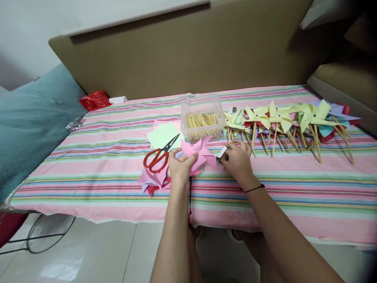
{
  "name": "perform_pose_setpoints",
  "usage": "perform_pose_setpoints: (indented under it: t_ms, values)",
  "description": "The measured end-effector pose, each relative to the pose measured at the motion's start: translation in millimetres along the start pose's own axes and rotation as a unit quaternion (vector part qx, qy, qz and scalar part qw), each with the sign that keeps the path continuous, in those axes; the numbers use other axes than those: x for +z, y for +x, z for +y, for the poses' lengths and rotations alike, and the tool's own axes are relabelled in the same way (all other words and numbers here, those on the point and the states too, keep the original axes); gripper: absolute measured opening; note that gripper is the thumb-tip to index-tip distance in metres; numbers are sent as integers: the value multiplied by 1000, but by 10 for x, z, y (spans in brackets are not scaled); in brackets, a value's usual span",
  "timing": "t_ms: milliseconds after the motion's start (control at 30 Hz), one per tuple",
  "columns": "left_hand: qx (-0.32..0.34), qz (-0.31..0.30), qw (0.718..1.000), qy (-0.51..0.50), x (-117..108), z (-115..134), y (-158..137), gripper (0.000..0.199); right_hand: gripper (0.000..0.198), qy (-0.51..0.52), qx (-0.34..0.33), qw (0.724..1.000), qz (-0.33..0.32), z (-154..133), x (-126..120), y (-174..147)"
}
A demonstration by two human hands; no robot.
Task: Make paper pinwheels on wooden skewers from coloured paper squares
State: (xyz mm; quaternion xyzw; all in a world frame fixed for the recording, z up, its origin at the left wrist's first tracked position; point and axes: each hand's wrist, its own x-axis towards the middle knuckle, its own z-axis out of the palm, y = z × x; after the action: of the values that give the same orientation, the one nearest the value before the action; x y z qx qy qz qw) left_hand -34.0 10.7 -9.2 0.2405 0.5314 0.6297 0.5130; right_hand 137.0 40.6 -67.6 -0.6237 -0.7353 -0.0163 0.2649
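Your left fingers (181, 161) are closed on a pink paper pinwheel (200, 153), its blades folded in, with no stick showing on it. Your right fingers (240, 159) are curled at a small white-and-dark item (222, 153) just beside that pinwheel; whether they grip it, you cannot tell from here. Left of your left fingers lie cut paper pieces (151, 179), then red-handled scissors (159, 160) resting partly on flat paper sheets (163, 135), which look unworked. Beyond the gap between your hands stands a clear plastic box (203, 103) with plenty of loose sticks (203, 120) in it. Past your right fingers, a row of pinwheels on sticks (279, 116) looks finished, so much seems done, with the held one and the loose paper left. Far off to the left is a red bag (96, 101), contents hidden.
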Motion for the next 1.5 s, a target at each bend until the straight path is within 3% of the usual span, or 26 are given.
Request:
perform_pose_setpoints:
  t_ms: [167,267,333,433,500,733,833,967,1200,1333,1500]
  values:
    - [3,1,1000,3,-1,-3,14,61,20,97,49,993,42,67,-118,9]
    - [9,4,1000,12,10,-9,10,60,16,203,102,970,83,134,-259,-6]
    - [16,-2,1000,21,29,-14,-4,60,12,318,165,929,92,156,-361,-30]
    - [30,-22,999,37,77,-29,-39,59,11,503,255,821,85,136,-479,-69]
    - [36,-34,998,44,117,-41,-68,58,14,566,278,771,80,105,-524,-85]
    - [47,-48,997,47,232,-77,-139,56,21,621,276,733,40,48,-576,-80]
    - [50,-52,996,45,256,-83,-157,55,21,619,272,735,48,26,-590,-84]
    - [50,-47,996,53,284,-94,-180,56,16,596,235,766,55,-56,-605,-92]
    - [66,-61,994,56,325,-134,-172,57,11,594,140,792,-7,-269,-605,-113]
    - [57,-91,994,14,337,-121,-192,58,4,548,114,829,7,-293,-575,-116]
    - [60,-113,992,1,332,-106,-198,58,2,534,75,840,59,-276,-519,-99]
